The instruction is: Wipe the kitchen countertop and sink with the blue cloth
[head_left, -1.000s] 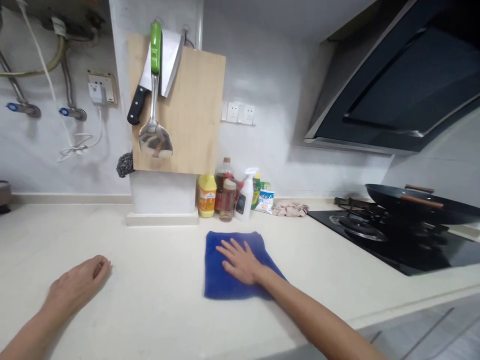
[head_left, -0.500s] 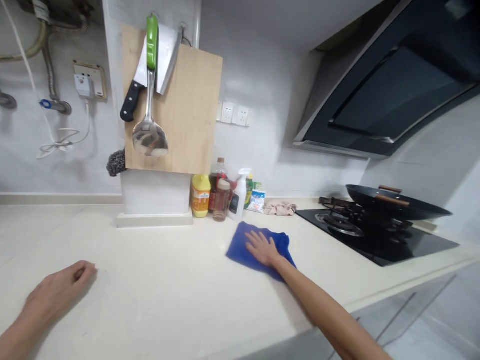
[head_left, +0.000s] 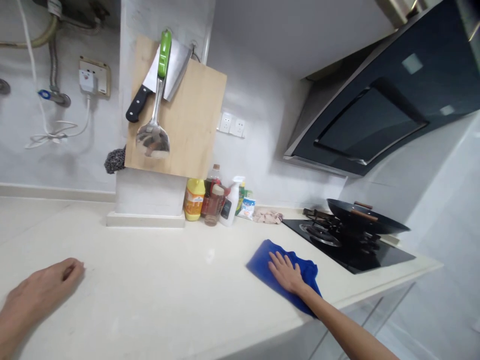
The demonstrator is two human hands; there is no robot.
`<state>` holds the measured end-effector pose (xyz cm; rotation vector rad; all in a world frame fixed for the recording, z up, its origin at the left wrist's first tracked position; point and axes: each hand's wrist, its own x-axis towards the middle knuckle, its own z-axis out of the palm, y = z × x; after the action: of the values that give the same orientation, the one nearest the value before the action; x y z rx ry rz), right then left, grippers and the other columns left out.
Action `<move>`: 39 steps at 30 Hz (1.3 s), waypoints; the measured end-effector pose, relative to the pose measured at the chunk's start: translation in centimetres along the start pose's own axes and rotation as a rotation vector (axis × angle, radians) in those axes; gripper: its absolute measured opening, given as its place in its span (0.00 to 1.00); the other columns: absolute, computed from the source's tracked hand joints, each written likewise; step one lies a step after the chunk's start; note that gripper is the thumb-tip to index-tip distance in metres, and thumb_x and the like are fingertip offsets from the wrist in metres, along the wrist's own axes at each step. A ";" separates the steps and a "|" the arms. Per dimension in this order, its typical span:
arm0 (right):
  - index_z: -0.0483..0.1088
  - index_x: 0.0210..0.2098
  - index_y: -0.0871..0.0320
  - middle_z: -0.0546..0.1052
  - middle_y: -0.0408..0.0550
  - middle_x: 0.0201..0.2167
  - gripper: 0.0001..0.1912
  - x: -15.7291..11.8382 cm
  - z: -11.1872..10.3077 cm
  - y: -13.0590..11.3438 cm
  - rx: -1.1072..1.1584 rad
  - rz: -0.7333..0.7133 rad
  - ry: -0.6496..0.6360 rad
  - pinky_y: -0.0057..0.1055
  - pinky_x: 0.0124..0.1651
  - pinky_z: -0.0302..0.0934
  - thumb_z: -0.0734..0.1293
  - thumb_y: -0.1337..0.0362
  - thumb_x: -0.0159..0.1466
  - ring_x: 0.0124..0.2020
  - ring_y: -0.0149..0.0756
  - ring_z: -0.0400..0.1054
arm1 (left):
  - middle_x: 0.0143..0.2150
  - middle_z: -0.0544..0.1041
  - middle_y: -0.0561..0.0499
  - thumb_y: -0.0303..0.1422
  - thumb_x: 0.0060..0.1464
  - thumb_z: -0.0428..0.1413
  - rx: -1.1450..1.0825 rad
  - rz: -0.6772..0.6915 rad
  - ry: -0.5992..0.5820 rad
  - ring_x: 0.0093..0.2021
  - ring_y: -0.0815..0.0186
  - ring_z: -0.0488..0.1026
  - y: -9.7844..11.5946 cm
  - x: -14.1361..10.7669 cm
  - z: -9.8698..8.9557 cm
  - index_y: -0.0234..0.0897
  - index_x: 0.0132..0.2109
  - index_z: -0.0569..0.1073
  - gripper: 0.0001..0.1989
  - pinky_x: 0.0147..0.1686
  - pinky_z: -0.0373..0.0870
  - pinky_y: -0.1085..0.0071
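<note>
Evenly press blue cloth [head_left: 262, 262] left of stove [head_left: 362, 261], your right hand [head_left: 285, 273] spread flat; smooth rippled edge facing stove. Left hand [head_left: 43, 289], farther from stove, curled; grip unclear.

Blue cloth [head_left: 265, 262], one deep colour, soft-looking. Lies spread on pale countertop [head_left: 157, 280], not balled up. Left part smooth and flat; right part rumpled, edge wavy with small folds. Set askew: one corner points left, near edge slants down toward counter's front edge. Middle covered by right hand [head_left: 287, 274], palm down. Black hob [head_left: 352, 260] near, beyond cloth's right side.
</note>
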<state>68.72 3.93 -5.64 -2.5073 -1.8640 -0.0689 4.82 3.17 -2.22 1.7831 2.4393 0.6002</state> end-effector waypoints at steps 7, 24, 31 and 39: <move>0.45 0.72 0.47 0.46 0.42 0.73 0.32 -5.5 -0.4 -1.3 -0.027 -0.170 0.020 0.61 0.69 0.39 0.45 0.48 0.71 0.73 0.51 0.37 | 0.44 0.78 0.48 0.47 0.59 0.40 -0.023 0.012 -0.055 0.41 0.54 0.72 1.1 -0.7 -0.2 0.45 0.42 0.73 0.20 0.38 0.62 0.64; 0.37 0.73 0.50 0.35 0.46 0.74 0.34 -15.2 -6.2 -25.5 0.103 -0.968 -0.212 0.68 0.68 0.23 0.50 0.49 0.71 0.73 0.55 0.24 | 0.47 0.77 0.42 0.39 0.62 0.34 -0.060 0.053 -0.017 0.43 0.51 0.73 3.0 -3.6 -1.7 0.40 0.39 0.69 0.20 0.43 0.63 0.57; 0.37 0.73 0.51 0.35 0.49 0.74 0.35 -13.0 -5.9 -36.6 0.134 -1.046 -0.183 0.72 0.66 0.22 0.47 0.46 0.71 0.73 0.59 0.23 | 0.48 0.78 0.41 0.44 0.61 0.35 -0.160 -0.042 -0.070 0.50 0.46 0.73 2.3 -2.2 -1.7 0.42 0.41 0.75 0.25 0.48 0.65 0.54; 0.36 0.72 0.50 0.33 0.46 0.74 0.35 -7.9 -5.8 -43.7 0.128 -0.922 -0.201 0.71 0.66 0.22 0.45 0.44 0.70 0.73 0.54 0.21 | 0.46 0.80 0.43 0.43 0.61 0.35 -0.243 -0.099 0.017 0.49 0.50 0.74 2.0 -1.8 -1.6 0.44 0.43 0.77 0.26 0.44 0.66 0.59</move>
<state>24.46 8.71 -0.80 -1.4237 -2.8099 0.2880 6.80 1.62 -0.36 1.5606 2.3304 0.8623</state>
